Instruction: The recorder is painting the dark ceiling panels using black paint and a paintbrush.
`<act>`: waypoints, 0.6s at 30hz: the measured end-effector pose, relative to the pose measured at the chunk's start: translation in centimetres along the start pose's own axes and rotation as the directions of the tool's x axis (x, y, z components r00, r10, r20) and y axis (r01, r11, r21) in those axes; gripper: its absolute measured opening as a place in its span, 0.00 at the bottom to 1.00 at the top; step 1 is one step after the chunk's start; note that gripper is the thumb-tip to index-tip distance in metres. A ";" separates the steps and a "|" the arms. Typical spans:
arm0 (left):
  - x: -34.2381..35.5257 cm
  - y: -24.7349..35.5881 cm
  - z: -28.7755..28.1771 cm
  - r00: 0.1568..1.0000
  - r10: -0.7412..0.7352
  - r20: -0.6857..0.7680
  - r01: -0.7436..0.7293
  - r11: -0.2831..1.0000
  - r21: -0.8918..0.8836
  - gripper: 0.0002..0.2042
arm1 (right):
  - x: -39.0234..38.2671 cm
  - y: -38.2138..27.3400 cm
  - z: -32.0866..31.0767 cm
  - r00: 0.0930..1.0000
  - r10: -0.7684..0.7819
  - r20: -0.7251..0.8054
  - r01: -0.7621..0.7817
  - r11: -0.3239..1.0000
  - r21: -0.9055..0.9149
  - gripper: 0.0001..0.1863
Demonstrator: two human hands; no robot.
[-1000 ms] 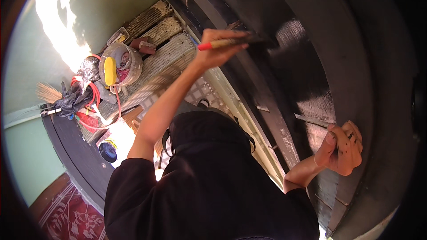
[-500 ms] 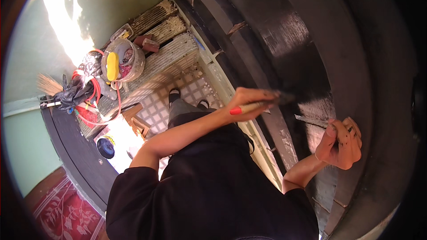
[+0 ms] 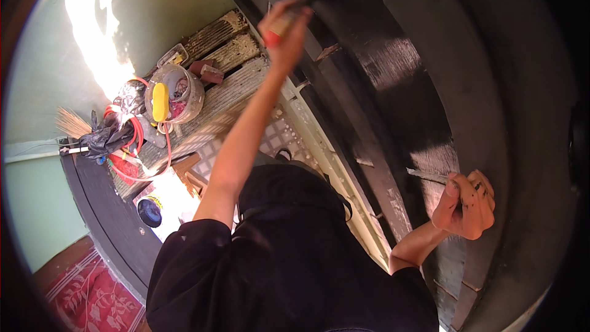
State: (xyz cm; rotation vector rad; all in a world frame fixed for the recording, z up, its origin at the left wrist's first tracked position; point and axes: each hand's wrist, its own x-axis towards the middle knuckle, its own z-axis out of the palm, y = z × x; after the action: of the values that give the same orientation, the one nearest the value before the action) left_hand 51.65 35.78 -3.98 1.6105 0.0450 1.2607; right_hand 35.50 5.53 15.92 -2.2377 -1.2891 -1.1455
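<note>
My left hand (image 3: 286, 34), at the upper middle, is wrapped round a paintbrush (image 3: 283, 26) with a pale wooden handle and a red end. Its dark bristles, blurred by motion, are at the upper part of the black-painted boards (image 3: 344, 18). My right hand (image 3: 465, 204) is closed at the right of the boards, its fingers curled and spotted with black paint. A thin pale grey strip (image 3: 425, 176) sticks out from its thumb side toward the left; its kind is unclear. Streaks of brown wood grain show on the boards.
At left, a bucket (image 3: 195, 99) with a yellow-topped thing stands on weathered planks (image 3: 230, 95), beside a red hose (image 3: 139, 132), black plastic bags and a straw broom (image 3: 72, 124). Below are an open container of dark paint (image 3: 149, 211) and a red patterned cloth (image 3: 98, 295).
My left hand has swept the paintbrush up and away, from the middle of the boards to their upper end. My right hand stays in nearly the same place. The view has shifted slightly.
</note>
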 end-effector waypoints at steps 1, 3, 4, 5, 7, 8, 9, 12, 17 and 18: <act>-2.1 1.4 1.1 0.979 -0.191 0.067 0.197 0.975 -0.099 0.12 | 0.0 0.0 0.0 1.000 0.002 0.001 -0.002 1.000 -0.002 0.06; -5.8 5.4 0.6 0.924 -0.312 0.220 0.356 0.913 -0.200 0.11 | 0.0 0.0 -0.1 0.999 0.037 0.030 -0.038 0.999 0.023 0.06; -7.1 7.2 -0.2 0.926 -0.250 0.281 0.317 0.921 -0.225 0.11 | 0.0 0.0 0.0 0.999 0.035 0.028 -0.036 0.999 0.023 0.06; -8.7 8.9 -0.9 0.906 -0.225 0.357 0.345 0.882 -0.321 0.11 | -0.2 0.0 0.1 0.999 0.035 0.011 -0.035 0.999 0.001 0.06; -9.4 9.7 -1.7 0.881 -0.195 0.430 0.382 0.829 -0.407 0.12 | -0.3 -0.1 0.0 0.999 0.038 -0.001 -0.038 0.999 -0.019 0.07; -8.8 9.3 -2.3 0.829 -0.166 0.534 0.428 0.803 -0.415 0.12 | -0.3 0.0 -0.1 0.999 0.037 0.004 -0.037 0.999 -0.036 0.07; -7.9 8.9 -2.9 0.764 -0.129 0.632 0.475 0.775 -0.417 0.13 | -0.3 0.0 -0.2 0.999 0.038 0.010 -0.038 0.998 -0.055 0.07; -1.9 4.3 -3.0 0.803 -0.224 0.552 0.459 0.823 -0.334 0.12 | -0.2 0.1 0.0 0.998 0.054 0.029 -0.053 0.998 -0.028 0.07; 6.1 -4.2 -3.4 0.921 -0.120 0.370 0.213 0.952 -0.222 0.12 | 0.2 -0.1 0.6 0.998 0.064 0.021 -0.061 0.991 -0.116 0.07; 7.4 -5.2 -3.4 0.948 -0.142 0.286 0.203 0.960 -0.195 0.12 | 0.0 -0.4 0.5 0.997 0.073 0.022 -0.069 0.983 -0.170 0.07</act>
State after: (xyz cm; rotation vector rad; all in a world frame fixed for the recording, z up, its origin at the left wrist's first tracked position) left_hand 55.22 44.70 -2.94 1.5324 -0.1191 0.8705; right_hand 35.40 6.03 15.57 -2.4078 -1.1509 -1.2433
